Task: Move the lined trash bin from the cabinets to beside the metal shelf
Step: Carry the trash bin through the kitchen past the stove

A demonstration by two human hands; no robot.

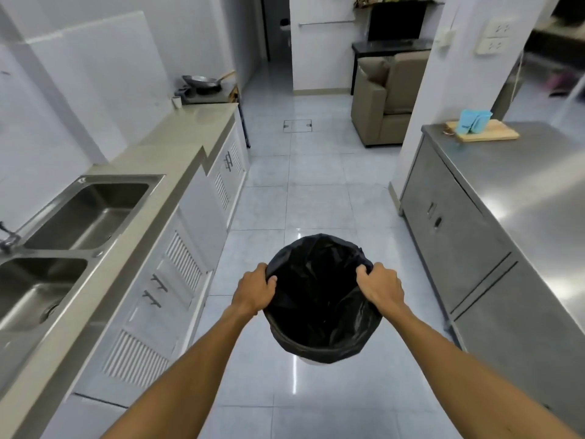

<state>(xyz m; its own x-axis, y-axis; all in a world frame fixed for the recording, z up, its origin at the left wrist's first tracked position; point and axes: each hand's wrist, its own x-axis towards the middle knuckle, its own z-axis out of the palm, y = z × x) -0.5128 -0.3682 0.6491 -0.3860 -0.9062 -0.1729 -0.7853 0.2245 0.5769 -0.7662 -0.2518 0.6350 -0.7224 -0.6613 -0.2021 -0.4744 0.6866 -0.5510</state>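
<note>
No readable labels anywhere. Both arms were stretched out forward, the left hand (253,291) and right hand (381,288) each with fingers curled tight over opposite sides of the trash bin (319,312) rim. Round bin, crinkly black plastic liner, held above the glossy tiled floor (316,172) between the white louvered cabinets (177,270) on the left and a steel bench (506,185) on the right

Sink (19,280) cut off, left edge.

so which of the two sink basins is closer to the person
The lower basin at the frame's left edge is closer; the other basin lies farther along the counter, toward the wok.
</note>
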